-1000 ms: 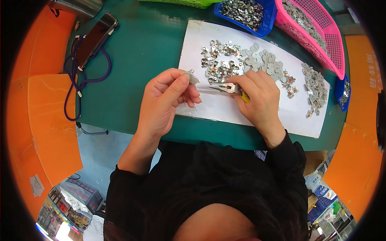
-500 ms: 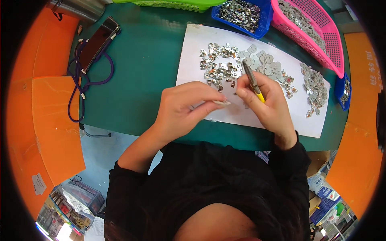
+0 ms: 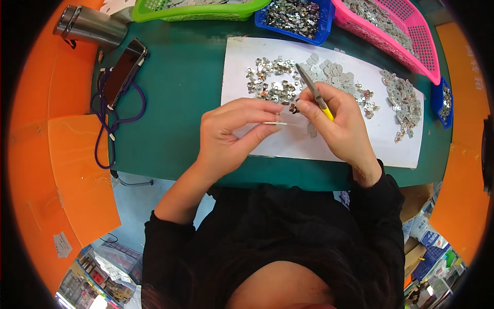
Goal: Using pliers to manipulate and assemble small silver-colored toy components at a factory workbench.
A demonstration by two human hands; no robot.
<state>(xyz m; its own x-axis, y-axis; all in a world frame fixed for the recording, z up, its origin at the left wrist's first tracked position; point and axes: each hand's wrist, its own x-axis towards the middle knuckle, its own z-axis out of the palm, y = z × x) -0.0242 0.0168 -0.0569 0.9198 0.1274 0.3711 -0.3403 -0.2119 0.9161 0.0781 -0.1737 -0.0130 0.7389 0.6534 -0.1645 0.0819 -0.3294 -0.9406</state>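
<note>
ok so the green bench (image 3: 170, 129) is spreading out under the left hand (image 3: 231, 131) and right hand (image 3: 342, 123). a white board (image 3: 236, 56) is lying on it, running beneath both. the pink basket (image 3: 381, 46) is sitting past the right hand, off to its right, the green basket (image 3: 206, 13) is sitting way out beyond the left hand, and a blue bin (image 3: 325, 26) is squeezing in between those two. a steel flask (image 3: 95, 27) is sitting well off to the left hand's far left, with a phone (image 3: 123, 74) resting nearer that hand. grey tabs (image 3: 334, 74) are piling up just past the right hand, whose fingers are curling snugly round some pliers (image 3: 312, 87). little metal fittings (image 3: 280, 96) are lying scattered just beyond the gap between the hands. the left hand is curving partly open, thumb and fingertips pinching a thin pale piece (image 3: 275, 123) that's showing edge-on.
</note>
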